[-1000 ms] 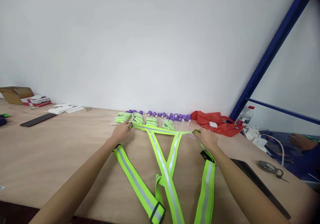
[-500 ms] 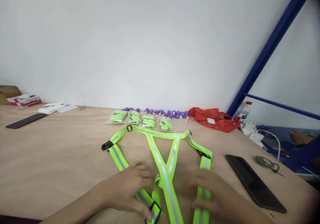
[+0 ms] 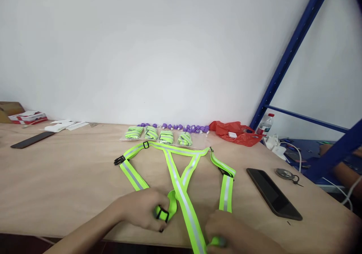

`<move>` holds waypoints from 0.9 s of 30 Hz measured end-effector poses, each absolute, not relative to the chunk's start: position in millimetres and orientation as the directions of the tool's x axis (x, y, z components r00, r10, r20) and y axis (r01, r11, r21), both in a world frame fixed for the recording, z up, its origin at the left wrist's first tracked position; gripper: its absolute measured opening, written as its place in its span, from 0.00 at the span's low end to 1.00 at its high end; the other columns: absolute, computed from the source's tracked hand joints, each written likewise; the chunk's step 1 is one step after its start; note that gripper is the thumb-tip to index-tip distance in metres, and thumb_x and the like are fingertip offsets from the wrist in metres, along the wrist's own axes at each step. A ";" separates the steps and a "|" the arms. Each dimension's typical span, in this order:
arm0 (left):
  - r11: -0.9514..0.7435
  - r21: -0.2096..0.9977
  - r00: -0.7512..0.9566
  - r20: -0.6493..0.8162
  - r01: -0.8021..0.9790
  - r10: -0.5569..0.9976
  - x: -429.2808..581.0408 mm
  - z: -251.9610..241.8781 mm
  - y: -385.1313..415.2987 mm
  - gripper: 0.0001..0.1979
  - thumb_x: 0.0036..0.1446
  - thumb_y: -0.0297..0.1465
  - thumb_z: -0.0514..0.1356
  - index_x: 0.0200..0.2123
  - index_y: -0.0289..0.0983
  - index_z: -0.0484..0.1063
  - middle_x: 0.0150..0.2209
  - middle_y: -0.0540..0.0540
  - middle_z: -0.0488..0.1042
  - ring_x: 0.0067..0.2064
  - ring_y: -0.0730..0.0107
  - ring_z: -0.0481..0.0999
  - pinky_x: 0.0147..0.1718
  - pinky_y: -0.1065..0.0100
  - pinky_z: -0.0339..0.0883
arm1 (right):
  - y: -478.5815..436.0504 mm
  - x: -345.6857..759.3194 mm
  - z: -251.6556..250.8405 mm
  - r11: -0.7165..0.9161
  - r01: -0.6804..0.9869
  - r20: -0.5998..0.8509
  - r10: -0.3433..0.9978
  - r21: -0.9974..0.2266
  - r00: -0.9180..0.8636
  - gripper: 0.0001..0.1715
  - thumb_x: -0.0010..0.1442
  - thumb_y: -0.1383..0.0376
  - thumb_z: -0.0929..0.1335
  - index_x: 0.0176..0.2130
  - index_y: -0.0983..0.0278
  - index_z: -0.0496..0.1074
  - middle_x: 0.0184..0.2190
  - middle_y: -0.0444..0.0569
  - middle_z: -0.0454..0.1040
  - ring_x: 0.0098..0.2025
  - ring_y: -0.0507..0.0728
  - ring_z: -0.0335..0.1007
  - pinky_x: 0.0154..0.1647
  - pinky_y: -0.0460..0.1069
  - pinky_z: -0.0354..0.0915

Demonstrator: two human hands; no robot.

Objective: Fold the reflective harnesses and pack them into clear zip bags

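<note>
A neon yellow-green reflective strap harness [image 3: 185, 201] with silver stripes lies spread on the table, its Y-shaped middle running toward the front edge. My left hand [image 3: 144, 208] is closed round the left strap, close to a black slider buckle [image 3: 162, 213]. On the other side my right hand [image 3: 223, 227], somewhat blurred, is closed round the lower part of the right strap. A black clip [image 3: 119, 160] sits at the harness's left corner. Several plastic bags with folded straps [image 3: 166, 137] are lined up behind the harness.
Several purple pieces [image 3: 197, 128] and a red plastic bag [image 3: 236, 133] lie along the wall. To the right are a phone [image 3: 273, 193], a round metal object [image 3: 285, 174], a bottle [image 3: 265, 125] and a blue frame [image 3: 291, 54]. Another person's arm [image 3: 346, 174] shows at far right.
Both hands have closed on the side straps. The left strap's lower end with its buckle has been lifted and bunched. The camera view has shifted slightly, and more of the table's front edge shows.
</note>
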State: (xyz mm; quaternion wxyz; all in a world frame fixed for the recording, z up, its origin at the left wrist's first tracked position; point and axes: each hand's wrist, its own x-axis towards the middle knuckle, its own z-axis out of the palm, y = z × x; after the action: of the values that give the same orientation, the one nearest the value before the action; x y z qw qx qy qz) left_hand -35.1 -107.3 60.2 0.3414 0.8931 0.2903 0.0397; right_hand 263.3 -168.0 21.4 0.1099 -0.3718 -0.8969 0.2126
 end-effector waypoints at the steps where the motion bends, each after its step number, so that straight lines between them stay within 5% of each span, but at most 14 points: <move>1: -0.538 0.683 0.803 -0.120 0.494 0.584 -41.4 65.3 -105.8 0.06 0.47 0.31 0.64 0.30 0.39 0.70 0.29 0.53 0.72 0.32 0.68 0.71 0.29 0.70 0.61 | -165.9 265.4 33.3 0.492 0.643 -0.015 0.787 -0.587 -0.616 0.12 0.58 0.60 0.70 0.26 0.62 0.69 0.26 0.40 0.73 0.29 0.52 0.68 0.30 0.45 0.59; 5: -0.289 0.881 0.705 -0.068 0.374 0.706 -67.6 75.0 -93.7 0.10 0.52 0.34 0.64 0.31 0.39 0.64 0.29 0.52 0.74 0.32 0.67 0.74 0.30 0.71 0.62 | -145.6 277.5 57.3 0.104 0.343 -0.047 0.914 -0.933 -0.403 0.25 0.55 0.46 0.71 0.23 0.63 0.67 0.20 0.40 0.64 0.24 0.51 0.60 0.25 0.45 0.55; 10: -0.154 0.981 0.655 0.192 -0.115 0.731 -83.5 75.4 -71.4 0.18 0.55 0.44 0.66 0.32 0.39 0.63 0.26 0.48 0.76 0.26 0.68 0.75 0.24 0.71 0.61 | -117.7 284.0 60.2 -0.073 -0.196 -0.070 0.997 -0.978 -0.024 0.24 0.48 0.45 0.75 0.31 0.61 0.70 0.24 0.45 0.72 0.24 0.54 0.66 0.27 0.49 0.62; 15: -0.213 0.879 0.401 0.396 -0.427 0.826 -73.9 97.9 -58.2 0.21 0.50 0.46 0.69 0.32 0.39 0.63 0.26 0.50 0.75 0.23 0.70 0.71 0.24 0.69 0.61 | -110.8 280.4 86.4 0.006 -0.277 -0.033 0.990 -0.961 0.136 0.21 0.53 0.45 0.71 0.33 0.58 0.70 0.26 0.48 0.75 0.24 0.57 0.67 0.26 0.53 0.65; 21: -0.339 0.725 0.242 0.568 -0.600 0.786 -63.7 141.9 -56.8 0.20 0.52 0.44 0.70 0.30 0.39 0.63 0.37 0.50 0.80 0.24 0.75 0.69 0.25 0.70 0.61 | -113.3 277.5 136.0 0.287 -0.169 0.277 0.957 -0.943 0.082 0.22 0.60 0.42 0.65 0.36 0.56 0.73 0.35 0.50 0.79 0.29 0.59 0.70 0.29 0.54 0.67; 25: -0.370 0.642 0.210 0.644 -0.672 0.736 -58.5 167.7 -62.1 0.17 0.52 0.40 0.71 0.32 0.39 0.66 0.43 0.50 0.81 0.26 0.75 0.74 0.26 0.71 0.64 | -119.1 270.2 160.3 0.433 -0.240 0.445 0.896 -0.869 0.005 0.31 0.50 0.34 0.69 0.38 0.54 0.75 0.34 0.48 0.77 0.22 0.53 0.62 0.21 0.50 0.60; 27: -0.396 0.626 0.194 0.664 -0.672 0.722 -54.9 179.0 -65.7 0.16 0.52 0.40 0.71 0.33 0.40 0.68 0.47 0.50 0.80 0.28 0.73 0.76 0.26 0.71 0.65 | -123.2 265.4 168.1 0.457 -0.261 0.479 0.878 -0.850 -0.022 0.31 0.44 0.39 0.76 0.42 0.52 0.74 0.31 0.44 0.74 0.20 0.50 0.56 0.18 0.48 0.55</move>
State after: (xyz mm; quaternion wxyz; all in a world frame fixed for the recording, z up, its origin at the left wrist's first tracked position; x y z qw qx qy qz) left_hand -54.9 -65.7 179.0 0.5492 0.5435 0.0232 0.6344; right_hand 265.4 -123.2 168.1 0.6432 -0.2745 -0.5611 0.4428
